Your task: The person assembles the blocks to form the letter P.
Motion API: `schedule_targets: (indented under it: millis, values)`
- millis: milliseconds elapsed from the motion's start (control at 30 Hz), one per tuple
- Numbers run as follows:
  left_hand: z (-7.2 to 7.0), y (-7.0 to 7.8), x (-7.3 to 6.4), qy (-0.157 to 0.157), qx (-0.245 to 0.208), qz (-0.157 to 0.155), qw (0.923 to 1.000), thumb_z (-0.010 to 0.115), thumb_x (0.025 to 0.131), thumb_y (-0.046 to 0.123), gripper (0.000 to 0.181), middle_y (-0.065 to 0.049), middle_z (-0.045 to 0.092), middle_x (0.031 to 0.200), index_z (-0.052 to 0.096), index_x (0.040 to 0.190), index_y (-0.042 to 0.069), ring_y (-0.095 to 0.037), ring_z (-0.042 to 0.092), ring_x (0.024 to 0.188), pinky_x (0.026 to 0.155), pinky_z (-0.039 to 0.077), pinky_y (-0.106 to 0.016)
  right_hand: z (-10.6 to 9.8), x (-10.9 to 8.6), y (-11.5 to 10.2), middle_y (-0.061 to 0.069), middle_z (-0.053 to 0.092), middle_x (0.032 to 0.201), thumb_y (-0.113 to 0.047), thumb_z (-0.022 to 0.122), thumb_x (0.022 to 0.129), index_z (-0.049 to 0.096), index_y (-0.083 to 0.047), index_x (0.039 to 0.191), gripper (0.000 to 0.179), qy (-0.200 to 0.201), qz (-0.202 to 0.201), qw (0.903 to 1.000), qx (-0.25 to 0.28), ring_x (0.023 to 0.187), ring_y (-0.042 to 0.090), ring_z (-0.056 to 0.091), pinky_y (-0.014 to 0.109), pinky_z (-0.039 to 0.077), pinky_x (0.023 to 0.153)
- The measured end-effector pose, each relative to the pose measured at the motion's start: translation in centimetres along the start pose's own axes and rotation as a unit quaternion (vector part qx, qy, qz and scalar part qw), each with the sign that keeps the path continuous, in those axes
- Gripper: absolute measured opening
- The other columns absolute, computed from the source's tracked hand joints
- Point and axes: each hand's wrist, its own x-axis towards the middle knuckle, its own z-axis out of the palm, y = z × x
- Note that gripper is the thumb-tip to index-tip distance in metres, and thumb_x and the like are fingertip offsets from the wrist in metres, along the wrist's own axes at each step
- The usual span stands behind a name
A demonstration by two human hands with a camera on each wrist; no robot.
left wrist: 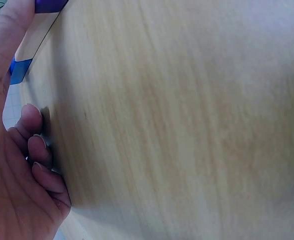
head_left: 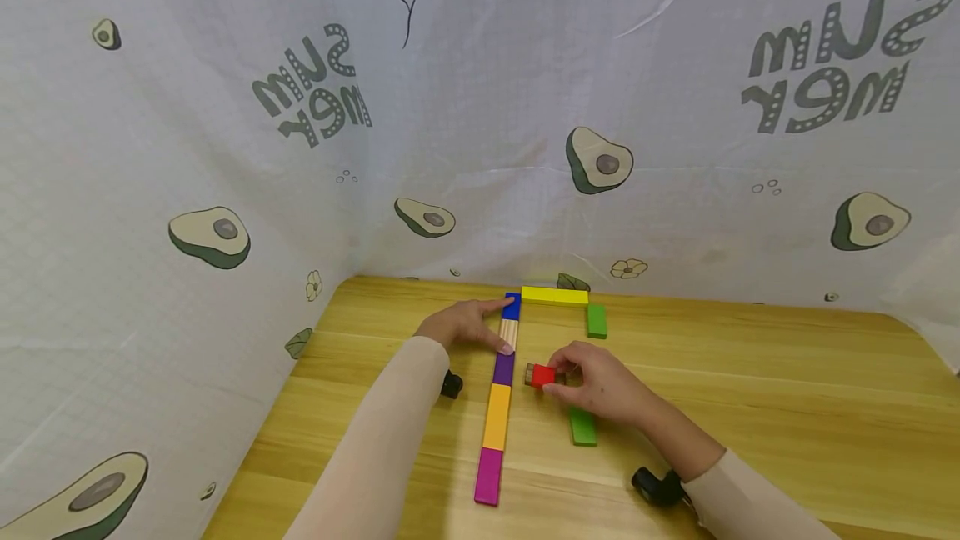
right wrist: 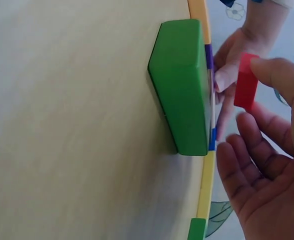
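My right hand pinches a red block between thumb and fingers, held over the table. Brownish wood shows at either side of the red block in the head view. Along a straight row lie a blue block, a plain wood block, a purple block, an orange block and a magenta block. My left hand spans the far part of this row, forefinger at the blue block, thumb where plain wood meets purple. Its other fingers are loosely bent, as the left wrist view shows.
A yellow bar extends right from the blue end, with a green block at its far corner. Another green block lies just below my right hand. A printed cloth hangs behind the wooden table.
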Motion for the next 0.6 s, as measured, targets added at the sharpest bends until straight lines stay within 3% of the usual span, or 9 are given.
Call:
schedule_targets:
  millis: [267,600]
  values:
    - [0.0,0.1,0.1,-0.001,-0.001,-0.006,1.0000,0.088,0.067,0.062,0.101,-0.001,0.032,0.169,0.032,0.151,0.062,-0.034,0.031,0.154,0.122,0.028,-0.066,0.0,1.4,0.3,-0.001,0.067,0.104,-0.037,0.077,0.092,0.069,-0.010,0.111,0.033,0.011,0.012,0.9998,0.015,0.095,0.013,0.061,0.037,0.060,0.088]
    - [0.0,0.1,-0.1,0.002,-0.001,0.001,1.0000,0.088,0.067,0.062,0.100,-0.002,0.033,0.168,0.033,0.151,0.061,-0.035,0.031,0.154,0.122,0.029,-0.065,0.2,2.8,0.3,-0.001,0.066,0.099,-0.030,0.075,0.094,0.068,-0.010,0.110,0.027,0.010,0.007,0.9999,0.003,0.090,0.013,0.060,0.035,0.058,0.085]
